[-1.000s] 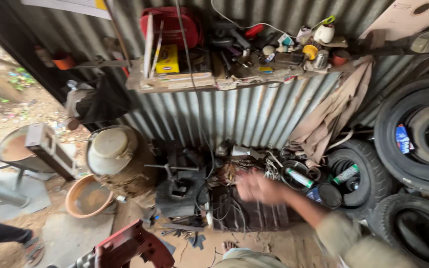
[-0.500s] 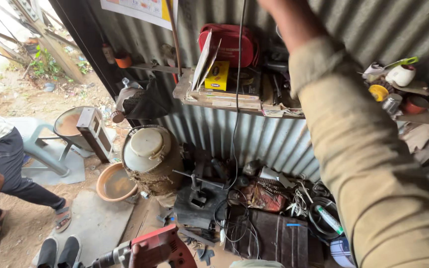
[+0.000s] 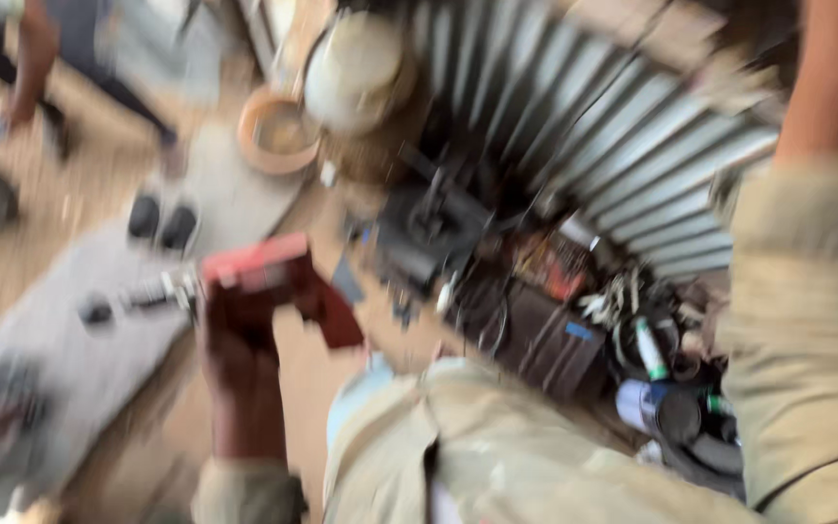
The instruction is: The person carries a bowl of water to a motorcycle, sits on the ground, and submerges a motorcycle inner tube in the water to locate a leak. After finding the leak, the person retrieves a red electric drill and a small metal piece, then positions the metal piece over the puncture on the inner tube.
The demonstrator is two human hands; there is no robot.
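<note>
The picture is motion-blurred. My left hand [image 3: 238,361] grips a red power drill [image 3: 266,275] by its handle, low in front of my chest, with the dark chuck [image 3: 162,292] pointing left over a grey mat [image 3: 99,359]. My right arm [image 3: 831,87] is raised up and out of the top right corner, beige sleeve [image 3: 807,320] filling the right side. The right hand itself is out of view.
Another person [image 3: 12,44] crouches at the top left. An orange basin [image 3: 278,131] and a pale round pot [image 3: 356,63] stand by the corrugated metal wall [image 3: 623,146]. A black machine [image 3: 429,218], cans [image 3: 647,349] and tangled clutter lie below it. Dark shoes [image 3: 162,221] sit on the mat.
The view has tilted down and gone blurry. The red drill and my left hand have come up into the picture. My right arm has stayed raised, its hand beyond the top edge.
</note>
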